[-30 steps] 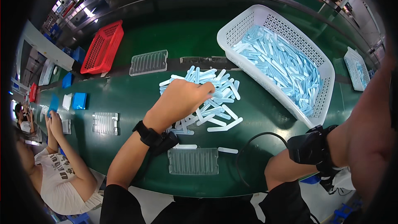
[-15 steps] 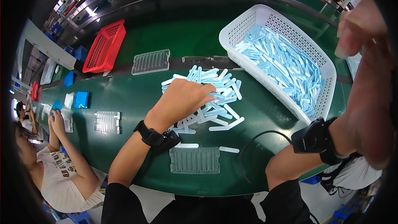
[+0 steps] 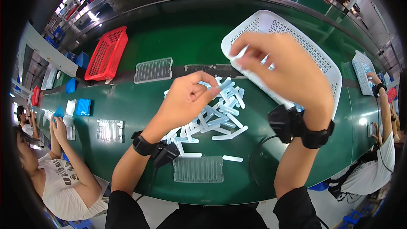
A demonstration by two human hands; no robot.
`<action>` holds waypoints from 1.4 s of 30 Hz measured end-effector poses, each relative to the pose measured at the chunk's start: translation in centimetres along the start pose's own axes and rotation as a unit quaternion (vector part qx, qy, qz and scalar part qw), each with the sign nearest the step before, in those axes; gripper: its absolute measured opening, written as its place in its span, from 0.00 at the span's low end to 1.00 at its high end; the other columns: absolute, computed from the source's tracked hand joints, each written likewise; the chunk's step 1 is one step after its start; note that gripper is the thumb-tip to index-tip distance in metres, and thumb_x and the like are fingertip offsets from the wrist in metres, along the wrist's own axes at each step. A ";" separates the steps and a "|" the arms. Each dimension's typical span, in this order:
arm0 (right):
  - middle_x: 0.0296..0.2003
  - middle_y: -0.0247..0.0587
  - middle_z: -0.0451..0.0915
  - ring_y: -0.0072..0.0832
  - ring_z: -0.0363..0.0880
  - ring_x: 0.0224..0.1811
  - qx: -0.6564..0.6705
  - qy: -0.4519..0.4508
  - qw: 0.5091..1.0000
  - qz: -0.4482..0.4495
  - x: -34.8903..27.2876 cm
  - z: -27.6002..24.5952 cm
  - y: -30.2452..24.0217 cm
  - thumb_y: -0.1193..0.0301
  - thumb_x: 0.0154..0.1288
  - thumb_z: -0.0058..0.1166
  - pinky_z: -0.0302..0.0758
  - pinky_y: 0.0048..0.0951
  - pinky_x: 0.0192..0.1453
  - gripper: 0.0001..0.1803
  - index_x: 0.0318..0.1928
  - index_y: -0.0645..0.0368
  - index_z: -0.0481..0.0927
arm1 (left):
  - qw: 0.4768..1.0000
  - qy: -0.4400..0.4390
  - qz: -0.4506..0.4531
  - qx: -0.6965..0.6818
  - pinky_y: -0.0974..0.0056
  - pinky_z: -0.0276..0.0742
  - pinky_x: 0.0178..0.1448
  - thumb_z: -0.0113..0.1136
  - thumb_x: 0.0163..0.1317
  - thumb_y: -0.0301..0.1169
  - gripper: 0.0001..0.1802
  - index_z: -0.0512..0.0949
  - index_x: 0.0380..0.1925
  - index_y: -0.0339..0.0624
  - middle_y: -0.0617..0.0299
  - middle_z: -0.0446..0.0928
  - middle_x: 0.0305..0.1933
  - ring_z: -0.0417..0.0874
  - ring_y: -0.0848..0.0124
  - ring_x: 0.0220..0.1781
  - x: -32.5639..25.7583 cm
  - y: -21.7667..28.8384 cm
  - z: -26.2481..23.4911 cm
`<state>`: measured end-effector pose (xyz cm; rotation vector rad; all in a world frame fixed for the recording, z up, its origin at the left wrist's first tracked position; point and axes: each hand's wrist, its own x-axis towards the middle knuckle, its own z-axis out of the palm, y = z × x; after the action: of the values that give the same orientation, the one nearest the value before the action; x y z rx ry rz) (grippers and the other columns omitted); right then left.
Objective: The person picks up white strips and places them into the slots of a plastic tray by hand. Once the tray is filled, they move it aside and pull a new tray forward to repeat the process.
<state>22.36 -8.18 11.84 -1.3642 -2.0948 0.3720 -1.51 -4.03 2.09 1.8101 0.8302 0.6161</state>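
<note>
On the green counter (image 3: 127,101), well to the left of both hands, a person sits with a clear ridged tray (image 3: 109,130), and a red basket (image 3: 107,54) stands farther back. The left hand (image 3: 184,97) hangs just above the pile of pale blue strips (image 3: 216,116), fingers curled narrow and pinching one strip (image 3: 224,85) between thumb and forefinger; the strip points out to its right. Directly below that hand, near the counter's front edge, lies an empty clear tray (image 3: 198,169), with two loose strips just beyond it. The right hand (image 3: 280,65) is raised in front of the white basket (image 3: 322,63) and holds something small and pale at its fingertips; I cannot tell just what. To do this well, I judge each strip should be gripped near one end, kept straight, and taken singly, so that neighbours in the pile are not dragged along.
</note>
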 end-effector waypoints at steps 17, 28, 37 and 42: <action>0.27 0.43 0.87 0.29 0.85 0.27 0.158 0.036 0.987 -0.015 2.6 2.5 0.4 0.71 0.71 0.62 0.78 0.28 0.35 0.08 0.41 0.64 0.86 | 0.978 0.110 0.082 -0.156 0.77 0.52 0.29 0.65 0.76 0.30 0.11 0.83 0.48 0.32 0.80 0.72 0.25 0.62 0.91 0.25 0.4 2.5 -2.8; 0.28 0.40 0.89 0.23 0.88 0.29 0.202 0.000 0.979 0.032 2.1 2.4 -1.4 0.75 0.71 0.63 0.83 0.26 0.39 0.09 0.48 0.61 0.91 | 0.941 0.069 -0.008 -0.332 0.74 0.47 0.25 0.64 0.78 0.35 0.14 0.84 0.48 0.33 0.81 0.71 0.24 0.56 0.91 0.21 -0.5 2.8 -3.5; 0.35 0.40 0.91 0.22 0.87 0.32 0.108 0.074 0.991 -0.038 2.3 2.3 0.0 0.72 0.69 0.67 0.82 0.25 0.38 0.10 0.49 0.57 0.93 | 0.952 0.085 -0.001 -0.294 0.72 0.46 0.25 0.63 0.78 0.35 0.12 0.82 0.48 0.36 0.81 0.64 0.21 0.53 0.88 0.20 -0.1 3.7 -3.5; 0.30 0.41 0.90 0.23 0.87 0.30 0.172 0.050 0.983 0.034 2.4 2.3 0.1 0.73 0.71 0.63 0.82 0.25 0.39 0.10 0.47 0.64 0.91 | 0.953 0.084 0.001 -0.290 0.73 0.45 0.25 0.62 0.78 0.35 0.12 0.83 0.47 0.36 0.81 0.67 0.23 0.54 0.89 0.20 0.0 3.2 -3.4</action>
<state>20.31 -5.81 10.76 -1.2231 -1.8040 0.6483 -3.16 -2.86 6.26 1.2355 0.6665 0.9165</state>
